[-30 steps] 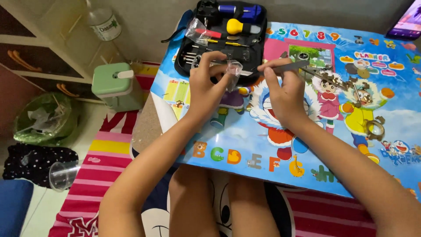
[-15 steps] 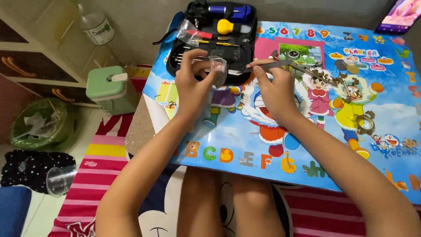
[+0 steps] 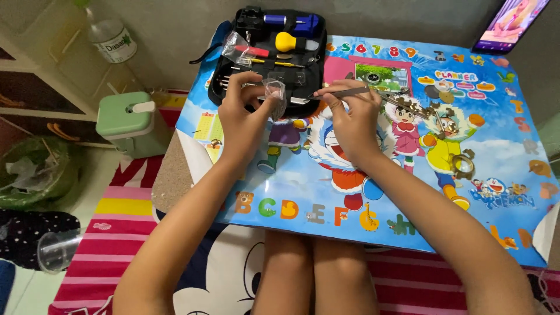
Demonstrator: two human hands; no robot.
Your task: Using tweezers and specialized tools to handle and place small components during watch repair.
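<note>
Small clear bag [image 3: 274, 93] pinched in left hand [image 3: 245, 114], held up just above the surface [image 3: 326, 192], near the kit's front edge. Fingers closed on the bag's edge, likely to keep its mouth facing the tool. Contents too small to make out. Right hand [image 3: 350, 119] clamped on thin metal tweezers [image 3: 356, 91], held level, tip pointing at the bag; a fine grip, looks set for picking small parts. Black tool case [image 3: 274, 52] lies open just behind both hands, within reach: holds a yellow bulb blower [image 3: 287, 42], a blue-handled tool [image 3: 291, 22], slim drivers, another clear bag [image 3: 236, 48]. Small metal parts [image 3: 464, 166] loose on the surface, right side. Phone [image 3: 510, 23] at far right corner. On the floor, left: green box [image 3: 131, 122], bottle [image 3: 111, 38], plastic cup [image 3: 58, 251].
</note>
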